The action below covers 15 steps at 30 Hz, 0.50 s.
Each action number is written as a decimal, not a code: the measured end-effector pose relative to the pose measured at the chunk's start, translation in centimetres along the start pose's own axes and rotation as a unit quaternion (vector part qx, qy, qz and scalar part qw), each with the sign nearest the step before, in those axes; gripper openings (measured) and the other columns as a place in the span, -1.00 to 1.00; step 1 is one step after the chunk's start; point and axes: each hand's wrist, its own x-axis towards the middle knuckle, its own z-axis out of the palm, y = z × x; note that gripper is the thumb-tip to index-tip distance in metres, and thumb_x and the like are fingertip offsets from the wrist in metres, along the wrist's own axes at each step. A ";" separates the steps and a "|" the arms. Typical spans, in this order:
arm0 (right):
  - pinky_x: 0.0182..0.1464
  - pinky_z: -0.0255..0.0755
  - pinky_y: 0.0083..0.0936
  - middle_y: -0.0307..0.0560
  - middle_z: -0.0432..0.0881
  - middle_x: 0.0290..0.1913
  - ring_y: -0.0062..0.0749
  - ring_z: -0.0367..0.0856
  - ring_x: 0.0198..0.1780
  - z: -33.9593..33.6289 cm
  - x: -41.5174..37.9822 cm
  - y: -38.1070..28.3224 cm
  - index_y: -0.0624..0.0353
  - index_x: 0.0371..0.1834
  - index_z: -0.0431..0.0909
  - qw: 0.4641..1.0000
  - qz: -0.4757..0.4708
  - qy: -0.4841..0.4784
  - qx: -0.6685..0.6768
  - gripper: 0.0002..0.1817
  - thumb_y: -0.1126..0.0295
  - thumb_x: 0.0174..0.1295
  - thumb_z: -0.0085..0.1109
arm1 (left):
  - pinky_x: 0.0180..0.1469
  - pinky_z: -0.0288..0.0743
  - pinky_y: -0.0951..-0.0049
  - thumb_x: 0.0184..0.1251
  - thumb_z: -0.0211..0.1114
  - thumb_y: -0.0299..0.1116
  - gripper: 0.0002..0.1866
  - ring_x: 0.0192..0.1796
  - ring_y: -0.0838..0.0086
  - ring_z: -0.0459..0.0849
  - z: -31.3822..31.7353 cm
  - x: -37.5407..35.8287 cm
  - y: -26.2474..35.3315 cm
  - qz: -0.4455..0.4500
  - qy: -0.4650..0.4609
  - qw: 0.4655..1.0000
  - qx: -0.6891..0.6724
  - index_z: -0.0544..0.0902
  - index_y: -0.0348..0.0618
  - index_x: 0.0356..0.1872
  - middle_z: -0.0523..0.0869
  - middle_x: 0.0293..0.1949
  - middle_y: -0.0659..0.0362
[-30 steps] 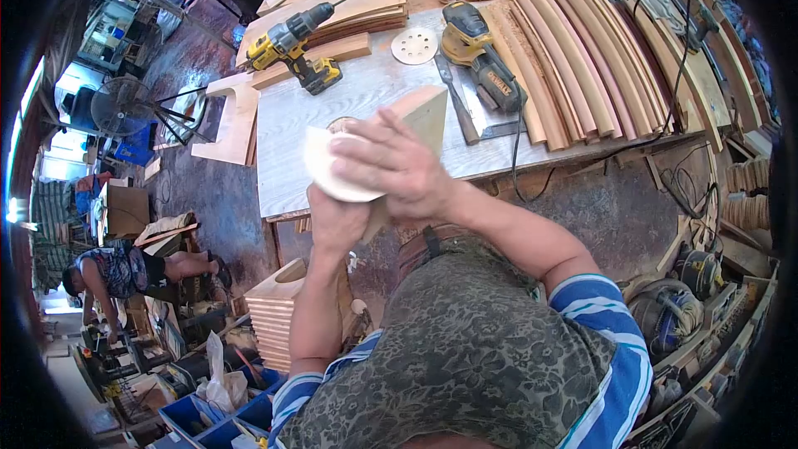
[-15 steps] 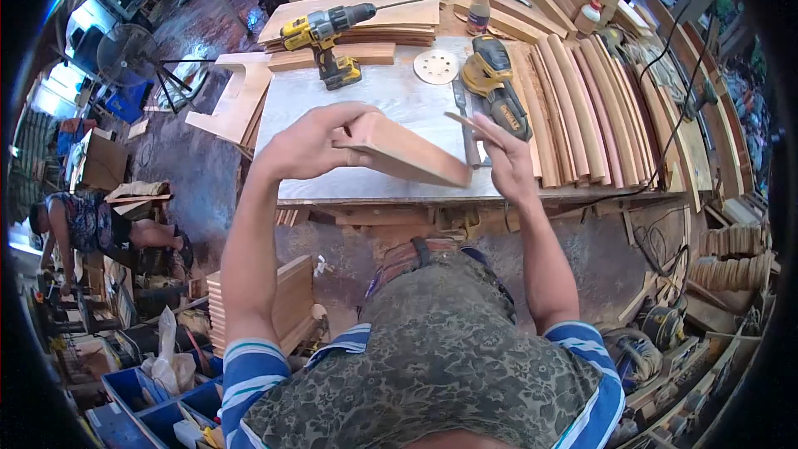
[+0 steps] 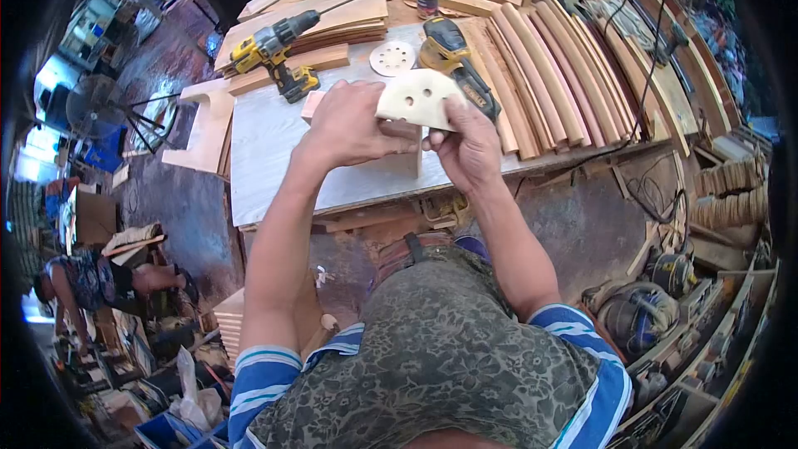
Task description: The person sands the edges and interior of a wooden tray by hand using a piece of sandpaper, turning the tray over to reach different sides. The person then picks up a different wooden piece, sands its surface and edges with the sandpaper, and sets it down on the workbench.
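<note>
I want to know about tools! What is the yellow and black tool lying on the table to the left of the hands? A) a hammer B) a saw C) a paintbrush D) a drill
D: the yellow and black drill lies on its side on the table, a long bit sticking out of its front.

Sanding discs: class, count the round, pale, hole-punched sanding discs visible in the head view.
2. One round pale sanding disc lies flat on the grey workbench beside the yellow sander; one folded disc is in the right hand. Others may be hidden.
</note>
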 end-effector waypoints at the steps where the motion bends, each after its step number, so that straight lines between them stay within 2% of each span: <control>1: -0.36 0.72 -0.53 -0.01 0.79 -0.11 -0.47 0.72 -0.39 -0.1 0.2 0.4 0.35 0.11 0.62 1.000 0.023 0.011 0.005 -0.69 0.32 0.49 0.32 | -0.01 0.62 0.12 -0.09 0.70 0.14 -0.36 -0.13 0.06 0.81 0.0 0.1 0.6 -0.006 0.028 0.999 -0.015 0.80 -0.04 -0.02 0.85 -0.22 0.04; 3: -0.41 0.72 -0.58 0.01 0.79 -0.11 -0.47 0.74 -0.37 -0.2 0.5 1.4 0.36 0.13 0.59 0.999 0.013 0.042 0.001 -0.67 0.39 0.44 0.37 | -0.03 0.63 0.13 -0.12 0.71 0.16 -0.34 -0.15 0.08 0.82 0.7 0.1 0.3 0.003 0.038 0.999 -0.014 0.80 -0.04 -0.03 0.85 -0.22 0.06; 5: -0.42 0.75 -0.53 0.05 0.79 -0.10 -0.42 0.77 -0.29 0.3 0.3 1.5 0.38 0.21 0.51 0.993 -0.012 0.060 -0.105 -0.57 0.41 0.40 0.42 | -0.05 0.64 0.14 -0.15 0.72 0.18 -0.32 -0.17 0.09 0.82 1.3 0.2 -0.2 0.003 0.053 0.999 -0.011 0.81 -0.03 -0.03 0.86 -0.22 0.07; 6: -0.39 0.71 -0.56 0.10 0.77 -0.04 -0.39 0.79 -0.21 0.6 0.1 1.4 0.40 0.28 0.44 0.993 -0.022 0.054 -0.099 -0.49 0.43 0.38 0.43 | -0.07 0.61 0.14 -0.17 0.69 0.28 -0.30 -0.18 0.12 0.81 1.6 0.3 -0.4 0.019 0.077 0.997 0.004 0.81 -0.04 -0.10 0.85 -0.25 0.08; 7: -0.39 0.71 -0.56 0.10 0.77 -0.04 -0.39 0.79 -0.21 0.9 0.1 1.6 0.40 0.28 0.44 0.994 -0.019 0.054 -0.094 -0.49 0.43 0.38 0.43 | -0.09 0.59 0.14 -0.19 0.65 0.38 -0.27 -0.18 0.15 0.81 1.7 0.3 -0.5 0.035 0.100 0.994 0.019 0.80 -0.04 -0.16 0.84 -0.28 0.09; 9: -0.36 0.63 -0.62 0.11 0.76 0.02 -0.42 0.78 -0.19 1.3 0.1 1.9 0.38 0.37 0.40 0.988 -0.069 0.080 -0.109 -0.45 0.43 0.41 0.40 | -0.11 0.60 0.16 -0.22 0.65 0.38 -0.26 -0.21 0.15 0.81 1.6 0.7 -0.4 0.024 0.085 0.996 0.018 0.81 -0.05 -0.18 0.84 -0.29 0.10; 10: -0.35 0.55 -0.62 0.00 0.74 -0.01 -0.54 0.71 -0.27 1.8 0.1 1.8 0.32 0.42 0.40 0.983 -0.095 0.078 -0.136 -0.46 0.45 0.44 0.36 | -0.13 0.62 0.17 -0.24 0.66 0.38 -0.26 -0.24 0.15 0.81 1.5 0.9 -0.3 0.015 0.075 0.997 0.016 0.81 -0.06 -0.20 0.84 -0.31 0.10; 11: -0.35 0.55 -0.62 0.00 0.74 -0.01 -0.54 0.71 -0.27 1.6 0.5 1.8 0.32 0.42 0.40 0.983 -0.096 0.078 -0.135 -0.46 0.45 0.44 0.36 | -0.13 0.62 0.17 -0.24 0.66 0.38 -0.26 -0.24 0.15 0.81 1.4 1.0 -0.2 0.016 0.074 0.997 0.017 0.81 -0.06 -0.20 0.84 -0.31 0.10; 13: -0.36 0.52 -0.61 -0.14 0.71 -0.11 -0.64 0.61 -0.36 0.9 1.6 1.9 0.29 0.36 0.51 0.972 -0.116 0.071 -0.191 -0.56 0.42 0.47 0.32 | -0.15 0.64 0.20 -0.26 0.64 0.43 -0.22 -0.24 0.15 0.81 1.2 0.9 0.1 -0.018 0.070 0.997 0.030 0.82 -0.07 -0.21 0.83 -0.34 0.11; 15: -0.37 0.49 -0.62 -0.19 0.70 -0.17 -0.68 0.57 -0.39 0.7 2.2 2.1 0.30 0.28 0.57 0.977 -0.109 0.073 -0.170 -0.62 0.40 0.48 0.32 | -0.12 0.65 0.18 -0.26 0.63 0.44 -0.21 -0.22 0.15 0.82 1.0 1.1 0.4 -0.034 0.056 0.997 0.045 0.82 -0.06 -0.18 0.84 -0.32 0.10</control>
